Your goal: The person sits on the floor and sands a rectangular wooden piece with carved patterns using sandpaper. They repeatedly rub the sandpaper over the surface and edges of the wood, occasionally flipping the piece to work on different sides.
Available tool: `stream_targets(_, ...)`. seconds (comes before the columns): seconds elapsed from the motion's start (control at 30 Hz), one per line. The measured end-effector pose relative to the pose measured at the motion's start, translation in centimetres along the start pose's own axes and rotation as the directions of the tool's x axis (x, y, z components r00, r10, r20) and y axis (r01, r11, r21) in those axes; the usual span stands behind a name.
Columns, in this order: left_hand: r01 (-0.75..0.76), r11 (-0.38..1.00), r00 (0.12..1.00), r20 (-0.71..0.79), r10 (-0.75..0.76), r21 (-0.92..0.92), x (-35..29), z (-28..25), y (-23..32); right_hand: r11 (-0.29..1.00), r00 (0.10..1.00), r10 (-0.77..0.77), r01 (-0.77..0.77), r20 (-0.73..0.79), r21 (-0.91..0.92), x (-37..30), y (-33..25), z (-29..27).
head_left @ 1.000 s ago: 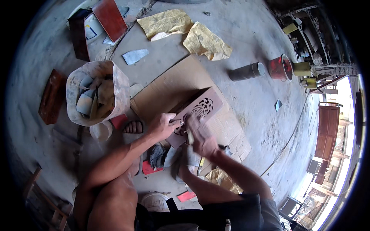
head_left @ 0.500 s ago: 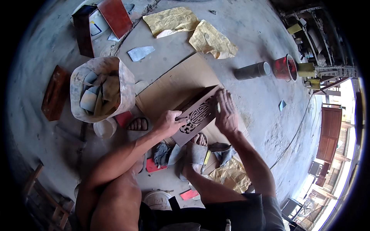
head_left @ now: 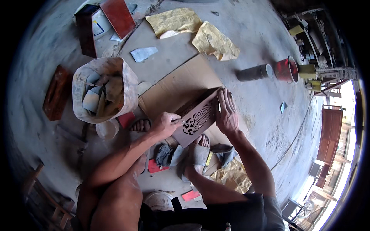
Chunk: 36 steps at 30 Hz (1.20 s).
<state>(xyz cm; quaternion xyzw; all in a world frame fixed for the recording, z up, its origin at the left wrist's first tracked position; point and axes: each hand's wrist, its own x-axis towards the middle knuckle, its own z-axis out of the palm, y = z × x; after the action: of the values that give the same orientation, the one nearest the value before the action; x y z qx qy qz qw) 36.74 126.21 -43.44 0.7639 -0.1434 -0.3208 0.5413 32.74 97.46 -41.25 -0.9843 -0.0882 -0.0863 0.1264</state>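
Observation:
A brown wooden box (head_left: 187, 132) with a fretwork panel of cut-out curls and a round motif is held tilted above a cardboard sheet (head_left: 192, 73). My left hand (head_left: 165, 125) is closed on the box's near left edge, with the thumb by the cut-outs. Against the box's right end lies my right hand (head_left: 228, 115), its dusty fingers stretched out together. Something pale shows between its palm and the wood; I cannot make out what it is. The box's inside is mostly hidden.
A pale tub (head_left: 79, 104) holds worn sheets and scraps. Crumpled yellow paper (head_left: 173, 21) lies beyond the cardboard. A grey cylinder (head_left: 254, 72) and a red bucket (head_left: 287, 69) stand at right. A reddish wooden piece (head_left: 56, 94) rests left. My sandaled feet (head_left: 198, 154) flank the work.
My left hand has slid slightly left, and its thumb has drawn back from the cut-out pattern. The right hand stays at the box's end. The whole view has shifted a little.

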Motion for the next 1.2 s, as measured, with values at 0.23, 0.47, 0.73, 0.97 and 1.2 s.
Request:
stream_targets(0.23,-0.012,0.997,1.000,0.004,0.012,0.075,0.1,-0.6,-0.1,0.953,0.959,-0.221,0.174,0.176,0.248,-3.7,-6.2,0.1)
stream_targets(0.47,0.069,0.995,0.996,0.052,-0.072,0.068,-0.3,-0.9,-0.2,0.966,0.965,-0.200,0.165,0.172,0.201,-4.7,-9.4,1.5)
stream_targets(0.73,0.003,1.000,1.000,0.004,-0.003,0.014,-0.4,-0.2,-0.5,0.989,0.988,-0.061,0.041,0.141,0.140,-3.2,-6.2,0.9)
stream_targets(0.97,-0.025,1.000,1.000,0.000,0.025,-0.018,-0.5,0.1,-0.2,1.000,0.999,-0.019,0.019,0.050,0.003,-0.8,-2.9,-0.4)
stream_targets(1.2,-0.008,1.000,1.000,-0.025,0.008,0.022,-0.4,-0.3,-1.4,0.969,0.964,-0.190,0.153,0.188,0.194,-4.0,-8.0,0.5)
